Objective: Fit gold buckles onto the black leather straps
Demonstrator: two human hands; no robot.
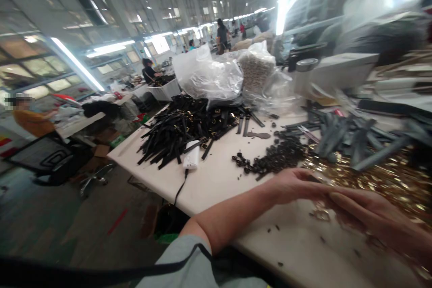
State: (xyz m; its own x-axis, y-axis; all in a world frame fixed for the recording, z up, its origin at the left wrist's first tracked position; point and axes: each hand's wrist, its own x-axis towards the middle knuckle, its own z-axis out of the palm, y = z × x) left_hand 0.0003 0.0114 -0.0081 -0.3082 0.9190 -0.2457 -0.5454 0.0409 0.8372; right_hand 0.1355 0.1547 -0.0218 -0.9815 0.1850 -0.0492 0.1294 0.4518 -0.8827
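My left hand [297,184] reaches across the white table [216,180] from the lower middle, fingers pressed together and pointing right. My right hand [374,220] comes in from the right, blurred, and its fingertips meet those of the left. What sits between the fingers is hidden. A small gold buckle [320,214] lies on the table just under the fingertips. A spread of gold metal pieces [381,180] lies beside both hands. A heap of small black rings [276,155] sits just beyond my left hand.
A big pile of black straps [178,130] covers the table's far left, with a white charger [191,159] and its cable near the edge. Grey straps [351,137] lie at the right. Plastic bags [216,76] stand behind. Other people work at distant tables.
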